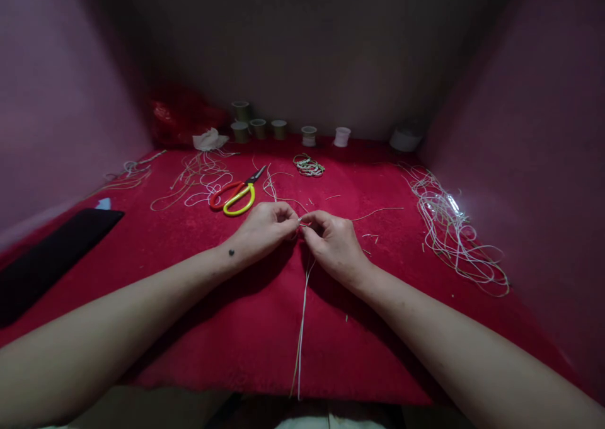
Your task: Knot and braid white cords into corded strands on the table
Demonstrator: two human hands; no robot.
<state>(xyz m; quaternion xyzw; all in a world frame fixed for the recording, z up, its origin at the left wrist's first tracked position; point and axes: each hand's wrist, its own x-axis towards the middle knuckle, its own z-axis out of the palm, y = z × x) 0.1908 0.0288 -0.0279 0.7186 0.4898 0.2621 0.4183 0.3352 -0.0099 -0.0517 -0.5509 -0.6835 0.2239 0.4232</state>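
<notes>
In the middle of the red cloth, my left hand (268,225) and my right hand (333,240) meet with their fingertips pinched on thin cords. Two pale cords (304,309), one white and one tan, hang down from between the hands toward the front edge. More strands (273,186) run from the fingers up and away, and another thin cord (378,213) lies out to the right. The small worked spot between the fingertips is partly hidden. Scissors (240,196) with one red and one yellow handle lie just beyond my left hand, blades pointing away.
Several thread spools (278,130) line the back. A small coil of green-white cord (309,165) lies before them. Loose cords (203,177) spread at left, with a larger tangle (456,240) at right. A black flat case (57,252) rests at left; a red plastic bag (182,117) sits behind.
</notes>
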